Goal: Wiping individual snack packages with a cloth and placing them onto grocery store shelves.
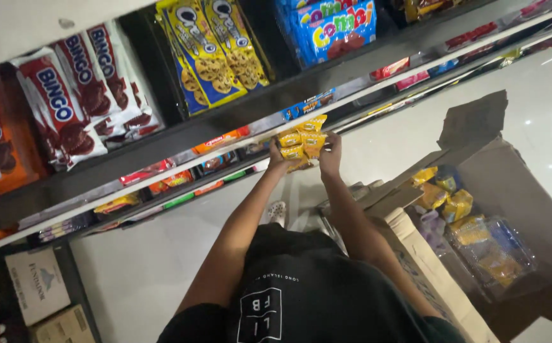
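Head view: your left hand (pixel 278 157) and right hand (pixel 330 154) are both closed around stacked yellow snack packets (pixel 301 141), squaring them against the shelf edge (pixel 225 155).

Dark store shelves (pixel 181 136) ran diagonally across the view. The upper shelf carried red and white biscuit packs (pixel 79 95), yellow and blue cookie packs (pixel 215 47) and blue snack bags (pixel 333 28). Lower shelves held small red and orange packets (pixel 161 178). On the pale tiled floor (pixel 142 267) sat an open cardboard box (pixel 511 209) holding yellow packets (pixel 454 206).
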